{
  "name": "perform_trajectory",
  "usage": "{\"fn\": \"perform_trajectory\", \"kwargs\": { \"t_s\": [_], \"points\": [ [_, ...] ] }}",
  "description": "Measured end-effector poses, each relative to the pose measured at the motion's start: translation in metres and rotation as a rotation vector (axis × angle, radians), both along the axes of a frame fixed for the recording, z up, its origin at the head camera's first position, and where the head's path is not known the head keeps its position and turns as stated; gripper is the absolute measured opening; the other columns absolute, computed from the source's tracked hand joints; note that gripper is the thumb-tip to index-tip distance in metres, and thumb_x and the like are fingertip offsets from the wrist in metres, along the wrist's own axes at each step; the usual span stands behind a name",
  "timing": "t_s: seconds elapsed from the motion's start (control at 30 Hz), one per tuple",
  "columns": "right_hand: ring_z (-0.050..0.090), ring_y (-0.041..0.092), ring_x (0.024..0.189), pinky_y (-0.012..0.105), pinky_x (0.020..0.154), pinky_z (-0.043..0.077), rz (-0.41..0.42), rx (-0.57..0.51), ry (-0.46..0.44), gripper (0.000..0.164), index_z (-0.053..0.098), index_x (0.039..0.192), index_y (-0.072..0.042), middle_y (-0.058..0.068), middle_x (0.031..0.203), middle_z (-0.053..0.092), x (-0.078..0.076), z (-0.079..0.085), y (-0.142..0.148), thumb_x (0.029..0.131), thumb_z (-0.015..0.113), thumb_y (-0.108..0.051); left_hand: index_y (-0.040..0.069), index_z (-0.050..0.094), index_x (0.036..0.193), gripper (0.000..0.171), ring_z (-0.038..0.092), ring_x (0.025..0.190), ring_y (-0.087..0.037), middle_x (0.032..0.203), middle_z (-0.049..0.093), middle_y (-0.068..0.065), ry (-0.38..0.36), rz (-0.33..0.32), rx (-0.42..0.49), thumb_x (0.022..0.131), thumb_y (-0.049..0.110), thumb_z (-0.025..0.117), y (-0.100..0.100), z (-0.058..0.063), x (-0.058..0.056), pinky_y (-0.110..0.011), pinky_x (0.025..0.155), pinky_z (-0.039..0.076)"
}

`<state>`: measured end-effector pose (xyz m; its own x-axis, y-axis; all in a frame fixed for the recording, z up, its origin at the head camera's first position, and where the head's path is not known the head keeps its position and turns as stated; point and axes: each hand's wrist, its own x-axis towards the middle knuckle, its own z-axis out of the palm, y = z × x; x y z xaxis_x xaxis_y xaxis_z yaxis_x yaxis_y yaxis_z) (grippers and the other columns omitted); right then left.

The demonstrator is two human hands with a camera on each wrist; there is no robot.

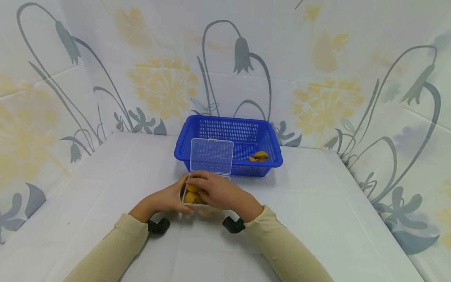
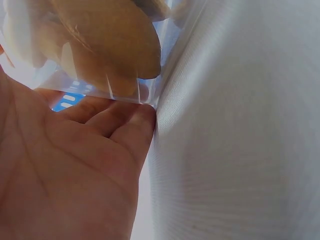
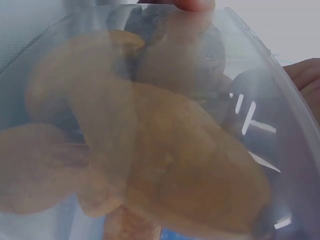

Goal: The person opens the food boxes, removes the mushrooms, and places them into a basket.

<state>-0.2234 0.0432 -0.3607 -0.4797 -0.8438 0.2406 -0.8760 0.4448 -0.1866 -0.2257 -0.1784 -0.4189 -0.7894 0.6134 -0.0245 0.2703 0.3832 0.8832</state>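
Note:
A clear plastic box holds several yellow-brown mushrooms and stands on the cloth-covered table, its clear lid raised at the back. My left hand grips the box's left side, thumb at the front; in the left wrist view its fingers lie along the wall near the bottom. Over the open top, my right hand has its fingers and thumb around a mushroom at the left end, and covers the box's right part. Mushrooms show through the wall in the right wrist view.
Right behind the box stands a blue perforated basket, with a few mushrooms in its right front corner. The raised lid overlaps its front in the head view. A flower-printed cloth hangs behind the white-covered table.

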Motion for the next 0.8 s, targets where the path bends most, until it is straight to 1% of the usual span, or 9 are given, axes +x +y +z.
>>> {"fn": "perform_trajectory", "kwargs": {
  "t_s": [0.27, 0.33, 0.5, 0.63, 0.73, 0.8],
  "points": [
    [0.058, 0.020, 0.115, 0.027, 0.098, 0.051, 0.039, -0.072, 0.020, 0.040, 0.057, 0.133, -0.012, 0.009, 0.133, 0.052, -0.001, -0.001, 0.000, 0.094, 0.055, -0.008, 0.021, 0.011, 0.148, 0.108, 0.050, 0.115, -0.021, 0.139, 0.041, -0.008, 0.014, 0.010, -0.007, 0.070, 0.023, 0.086, 0.001, 0.001, 0.001, -0.040, 0.104, 0.042],
    [0.058, 0.019, 0.112, 0.026, 0.095, 0.052, 0.041, -0.088, 0.024, 0.041, 0.057, 0.133, -0.012, 0.009, 0.132, 0.052, -0.001, -0.001, 0.001, 0.092, 0.056, -0.007, 0.022, 0.011, 0.148, 0.108, 0.049, 0.116, -0.021, 0.142, 0.039, -0.008, 0.018, 0.009, -0.010, 0.070, 0.023, 0.086, 0.001, 0.001, 0.001, -0.039, 0.105, 0.041],
    [0.057, 0.016, 0.106, 0.022, 0.091, 0.053, 0.002, -0.089, 0.006, 0.046, 0.055, 0.136, -0.015, 0.008, 0.130, 0.050, 0.000, 0.003, 0.001, 0.091, 0.058, -0.010, 0.024, 0.013, 0.147, 0.106, 0.049, 0.117, -0.022, 0.143, 0.036, -0.007, 0.018, 0.005, -0.010, 0.070, 0.022, 0.085, 0.000, 0.001, 0.002, -0.034, 0.104, 0.042],
    [0.056, 0.015, 0.105, 0.022, 0.091, 0.053, -0.001, -0.099, -0.016, 0.046, 0.056, 0.135, -0.014, 0.008, 0.130, 0.050, 0.001, 0.006, 0.003, 0.090, 0.060, -0.011, 0.023, 0.014, 0.146, 0.105, 0.048, 0.119, -0.022, 0.144, 0.036, -0.007, 0.017, 0.007, -0.011, 0.070, 0.023, 0.085, 0.001, 0.001, 0.002, -0.039, 0.107, 0.040],
    [0.056, 0.017, 0.106, 0.026, 0.093, 0.053, 0.013, -0.127, -0.027, 0.044, 0.058, 0.132, -0.011, 0.009, 0.128, 0.051, 0.001, 0.009, 0.005, 0.088, 0.060, -0.010, 0.022, 0.013, 0.147, 0.106, 0.046, 0.122, -0.022, 0.147, 0.034, -0.007, 0.015, 0.016, -0.018, 0.069, 0.024, 0.085, 0.001, 0.001, 0.002, -0.045, 0.110, 0.036],
    [0.057, 0.018, 0.108, 0.028, 0.095, 0.053, 0.006, -0.138, -0.028, 0.042, 0.060, 0.130, -0.010, 0.009, 0.127, 0.052, 0.000, 0.012, 0.007, 0.088, 0.060, -0.011, 0.022, 0.013, 0.148, 0.107, 0.045, 0.125, -0.023, 0.148, 0.032, -0.007, 0.013, 0.019, -0.018, 0.069, 0.024, 0.086, 0.000, 0.001, 0.002, -0.048, 0.112, 0.034]
  ]
}}
